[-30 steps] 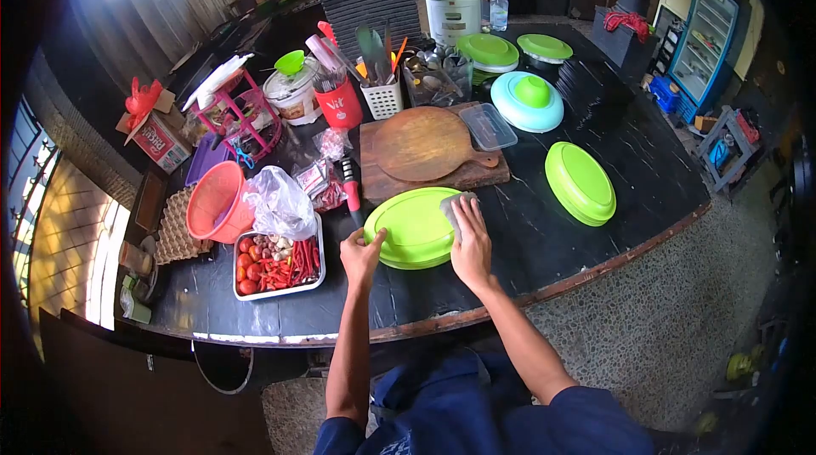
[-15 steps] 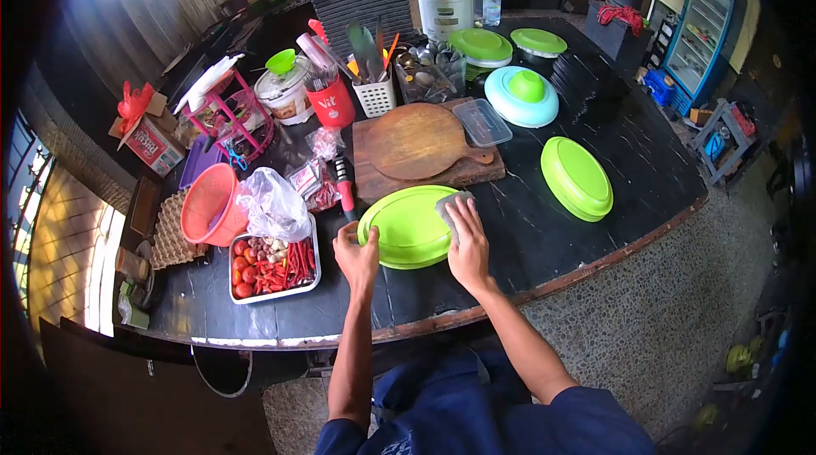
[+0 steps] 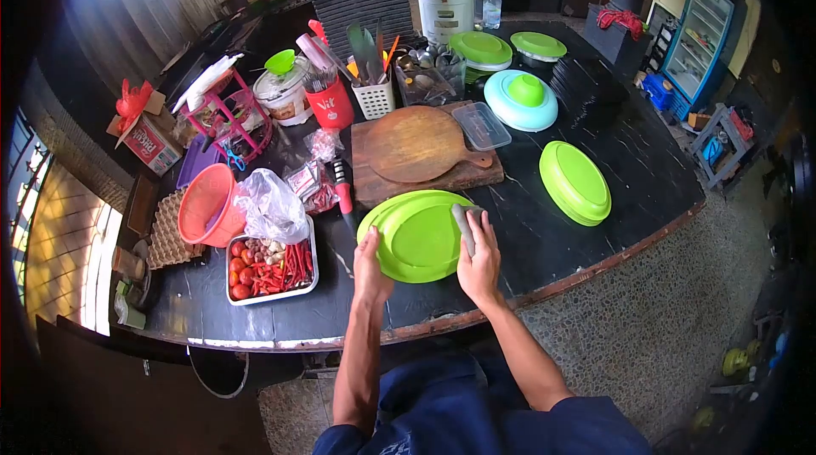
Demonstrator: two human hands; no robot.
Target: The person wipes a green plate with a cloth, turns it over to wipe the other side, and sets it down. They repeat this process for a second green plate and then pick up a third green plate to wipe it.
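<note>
A light-green oval plate (image 3: 416,238) is tilted up between both hands near the table's front edge, with another green rim showing behind it. My left hand (image 3: 372,268) grips its left edge, thumb on the rim. My right hand (image 3: 481,261) is at the right edge, fingers closed over a grey cloth or sponge (image 3: 465,228) pressed against the rim. Just behind lies a round wooden board (image 3: 416,145) on a thicker rectangular board (image 3: 367,168). More green oval plates (image 3: 575,183) are stacked to the right.
On the dark table (image 3: 527,238) at left are a tray of tomatoes and chillies (image 3: 272,292), a red-orange basket (image 3: 204,213) and a plastic bag (image 3: 272,207). Utensil holders (image 3: 374,100), a clear lid (image 3: 482,126) and a pale-blue dish (image 3: 512,115) stand farther back.
The held plate has been lifted and tilted toward me, separating from the green rim behind it. My right hand has moved slightly right and down with the grey piece; my left hand has turned.
</note>
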